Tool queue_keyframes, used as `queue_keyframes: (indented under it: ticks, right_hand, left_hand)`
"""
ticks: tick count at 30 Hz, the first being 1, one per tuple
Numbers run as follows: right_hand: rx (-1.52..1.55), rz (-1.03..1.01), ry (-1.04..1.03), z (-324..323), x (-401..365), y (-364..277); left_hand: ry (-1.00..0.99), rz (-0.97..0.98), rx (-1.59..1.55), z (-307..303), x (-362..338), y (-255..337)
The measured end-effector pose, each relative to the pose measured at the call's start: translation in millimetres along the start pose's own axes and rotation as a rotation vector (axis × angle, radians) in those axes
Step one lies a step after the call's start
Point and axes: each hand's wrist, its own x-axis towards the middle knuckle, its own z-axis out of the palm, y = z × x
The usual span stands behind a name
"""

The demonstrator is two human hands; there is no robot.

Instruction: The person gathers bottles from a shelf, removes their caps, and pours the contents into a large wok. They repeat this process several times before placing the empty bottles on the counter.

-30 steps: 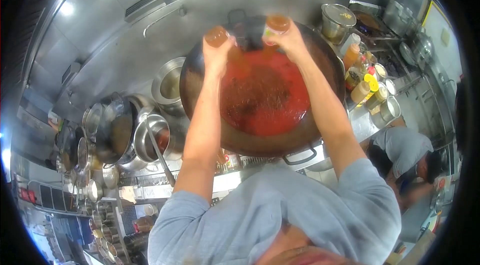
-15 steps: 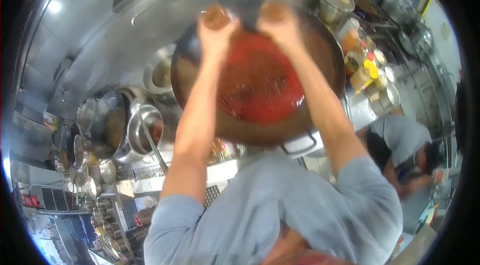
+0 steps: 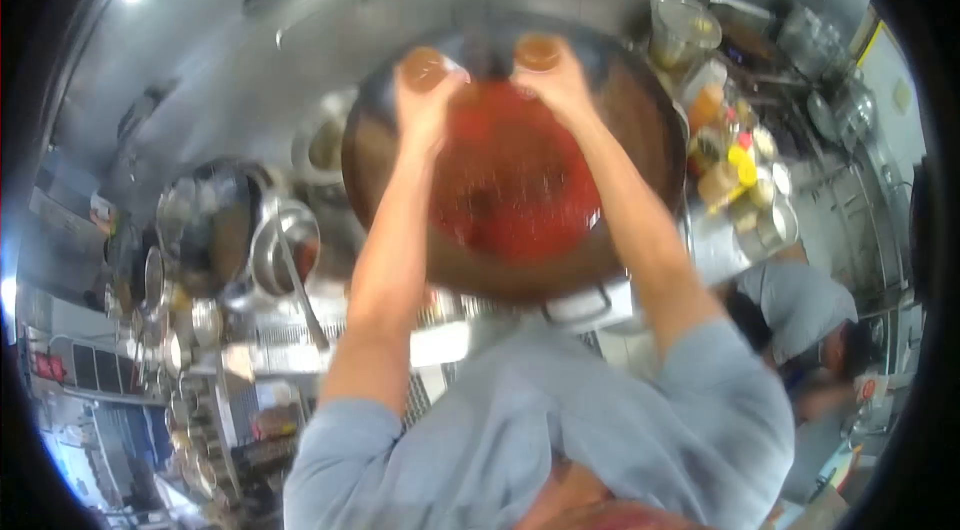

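Both my arms stretch out over a big dark wok (image 3: 640, 120) with a pool of red sauce (image 3: 520, 185) in its bottom. My left hand (image 3: 424, 108) is closed around a jar (image 3: 424, 69) whose round brown end faces up toward me. A similar brown jar (image 3: 538, 52) is in my right hand (image 3: 555, 85), fingers wrapped round its side. The two jars are apart, above the far part of the wok. Their lower ends are hidden by my hands, and blur hides whether anything runs out.
Left of the wok stand a metal pot (image 3: 285, 250) with a long-handled ladle (image 3: 300, 285) and another dark wok (image 3: 215, 235). Seasoning bottles (image 3: 725, 165) crowd the right side, below a clear bucket (image 3: 683, 30). A co-worker (image 3: 795, 305) bends low at the right.
The view has shifted slightly, so the wok and wall sit lower in the picture. Both hands, still holding the jars, also appear lower, nearer to me.
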Motion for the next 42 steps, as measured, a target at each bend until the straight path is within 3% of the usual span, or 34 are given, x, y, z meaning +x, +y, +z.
queue_keyframes:
  ticks: [1, 2, 3, 4, 6, 8, 11, 12, 14, 15, 17, 18, 20, 22, 26, 30, 31, 32, 33, 35, 37, 38, 39, 40, 41, 42]
  right_hand:
    - [0.063, 0.011, 0.031, -2, -29, 79]
    - [0.131, -0.052, 0.018, -6, 18, 72]
    - [0.2, -0.115, 0.0, -11, 65, 67]
    - [0.286, -0.039, -0.036, -15, 69, 53]
    - [0.389, -0.021, 0.06, -24, 11, 27]
    - [0.547, -0.031, 0.078, -30, 29, 5]
    - [0.283, -0.144, 0.234, -39, 20, -44]
    - [0.136, -0.398, 0.322, -33, 19, -23]
    - [0.1, 0.078, -0.13, -23, 29, 43]
    - [0.149, 0.084, -0.056, -25, 8, 81]
    - [0.088, -0.113, 0.004, -19, 12, 60]
    - [0.392, -0.03, -0.067, -15, 25, 60]
    - [0.296, -0.006, -0.055, -17, 15, 28]
    - [0.382, -0.042, -0.019, -12, 24, 25]
    - [0.411, -0.018, -0.13, 8, 26, 4]
    - [0.282, -0.145, -0.4, 47, 14, -46]
    - [0.28, -0.232, -0.315, 68, -6, -64]
    - [0.291, -0.303, -0.416, 81, -13, -77]
    - [0.423, -0.347, -0.799, 89, -25, -107]
    - [0.404, -0.329, -0.899, 128, -78, -154]
    - [0.061, -0.172, -0.347, 176, -168, -190]
    - [0.048, -0.406, -0.367, 193, -180, -164]
    - [-0.108, -0.303, -0.437, 203, -197, -135]
    - [0.014, -0.38, -0.423, 222, -215, -105]
    - [-0.061, -0.414, -0.411, 232, -236, -83]
    - [-0.036, -0.356, -0.452, 244, -246, -39]
  left_hand:
    - [0.09, -0.164, 0.105, 5, -29, -11]
    - [0.012, 0.061, 0.227, -9, -39, -41]
    - [0.059, 0.08, 0.154, 2, -17, -21]
    - [0.098, 0.005, 0.107, 3, -34, -11]
    - [0.115, -0.032, -0.023, 7, -37, 14]
    - [0.158, -0.022, -0.152, -3, -18, 10]
    - [0.065, 0.124, -0.053, 12, -28, 56]
    - [0.042, 0.181, 0.047, 10, -36, 47]
    - [0.268, -0.158, 0.195, 5, -48, -12]
    - [0.244, -0.17, 0.199, -12, -71, -41]
    - [0.226, -0.11, 0.042, -34, -12, -41]
    - [0.267, -0.159, -0.105, -44, -7, -34]
    - [0.242, -0.153, -0.298, -42, -56, 2]
    - [0.124, -0.167, -0.427, -61, -54, 16]
    - [0.215, -0.104, -0.463, -86, -70, 54]
    - [0.252, -0.076, -0.448, -139, -93, 85]
    - [0.244, -0.045, -0.42, -159, -101, 89]
    - [0.224, 0.0, -0.383, -173, -118, 100]
    - [0.262, 0.034, -0.291, -177, -140, 116]
    - [0.308, 0.061, -0.082, -195, -173, 132]
    - [0.348, 0.015, 0.133, -217, -205, 128]
    - [0.506, -0.082, 0.115, -215, -224, 122]
    - [0.503, -0.066, 0.253, -231, -240, 100]
    - [0.533, -0.06, 0.335, -235, -255, 89]
    - [0.564, -0.057, 0.417, -239, -270, 78]
    - [0.631, -0.067, 0.439, -225, -284, 77]
